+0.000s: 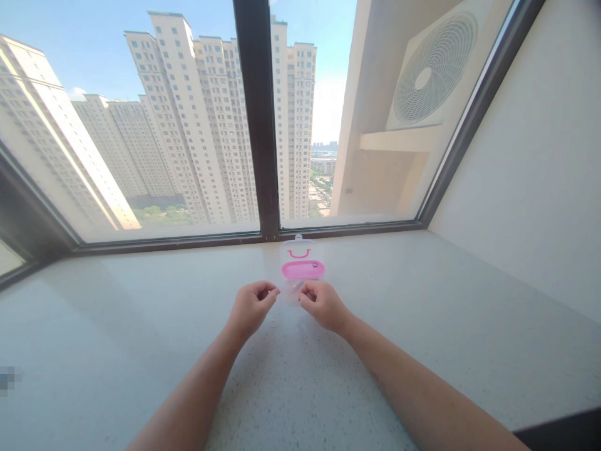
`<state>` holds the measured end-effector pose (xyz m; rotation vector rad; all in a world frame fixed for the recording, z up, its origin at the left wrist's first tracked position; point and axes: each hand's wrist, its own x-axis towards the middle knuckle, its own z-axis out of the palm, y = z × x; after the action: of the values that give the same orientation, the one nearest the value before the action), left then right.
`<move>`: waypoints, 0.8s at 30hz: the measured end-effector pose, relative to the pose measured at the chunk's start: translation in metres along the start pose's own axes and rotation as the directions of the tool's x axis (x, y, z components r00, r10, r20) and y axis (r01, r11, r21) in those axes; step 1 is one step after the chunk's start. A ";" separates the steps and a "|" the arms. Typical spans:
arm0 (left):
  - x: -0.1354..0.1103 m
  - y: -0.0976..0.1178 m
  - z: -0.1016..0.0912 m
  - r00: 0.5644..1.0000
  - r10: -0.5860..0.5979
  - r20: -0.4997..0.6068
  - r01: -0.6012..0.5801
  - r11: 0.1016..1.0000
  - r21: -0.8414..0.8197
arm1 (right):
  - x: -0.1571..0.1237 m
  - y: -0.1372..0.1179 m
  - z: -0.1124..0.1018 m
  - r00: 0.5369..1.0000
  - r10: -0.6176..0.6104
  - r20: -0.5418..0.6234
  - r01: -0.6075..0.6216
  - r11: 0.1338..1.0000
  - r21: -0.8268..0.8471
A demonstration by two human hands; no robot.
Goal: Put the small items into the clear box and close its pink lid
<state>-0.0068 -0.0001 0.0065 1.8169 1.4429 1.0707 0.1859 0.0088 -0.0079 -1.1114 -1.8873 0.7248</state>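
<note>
A small clear plastic box (300,266) with a pink lid and a pink handle stands on the pale speckled window ledge (422,326), just in front of the window frame. Both my hands hover close together right before it. My left hand (251,307) has its fingers curled into a pinch; what it holds is too small to name. My right hand (322,304) is curled in a pinch as well, fingertips facing the left hand. A tiny round ring-like item (275,324) lies on the ledge between my wrists.
A large window with a dark central post (256,119) runs along the back of the ledge, with high-rise blocks and an outdoor fan unit (434,69) beyond. A white wall (539,175) closes the right side. The ledge's front edge shows at the bottom right.
</note>
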 end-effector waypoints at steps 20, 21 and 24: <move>-0.002 0.006 -0.002 1.000 -0.011 -0.019 0.010 0.999 -0.044 | -0.002 -0.001 0.003 1.000 -0.003 0.015 0.003 1.000 0.001; -0.003 0.006 -0.002 1.000 -0.012 -0.023 0.010 0.999 -0.052 | -0.002 -0.001 0.003 1.000 -0.005 0.016 0.005 1.000 0.004; -0.003 0.006 -0.003 0.998 -0.011 -0.058 0.007 0.998 -0.065 | -0.002 0.000 0.003 1.000 -0.010 0.011 0.010 1.000 0.011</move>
<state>-0.0064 -0.0048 0.0124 1.7455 1.4327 1.1615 0.1838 0.0069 -0.0096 -1.0928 -1.8948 0.7366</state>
